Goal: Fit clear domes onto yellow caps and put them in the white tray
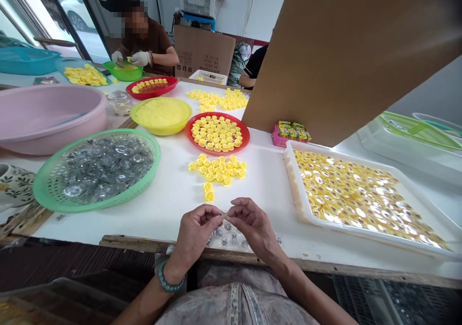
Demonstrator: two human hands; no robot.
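Note:
My left hand (197, 231) and my right hand (252, 224) meet at the near table edge, fingertips pinched together on a small pale piece (224, 215) that is too small to name. Under the hands lie several small clear pieces (227, 236). Just beyond them sits a loose cluster of yellow caps (217, 169) on the white tabletop. A red plate (245, 135) farther back holds more yellow caps. A green basket (151, 166) of clear domes is on the left. On the right, a white tray (301, 204) is full of finished shiny yellow pieces.
A yellow bowl (162, 128), a pink basin (54, 137), another red plate (169, 86) and a brown cardboard sheet (342, 50) stand around. A person in white gloves (139, 58) works over a green bowl at the far side. A second person's arm (247, 80) shows behind.

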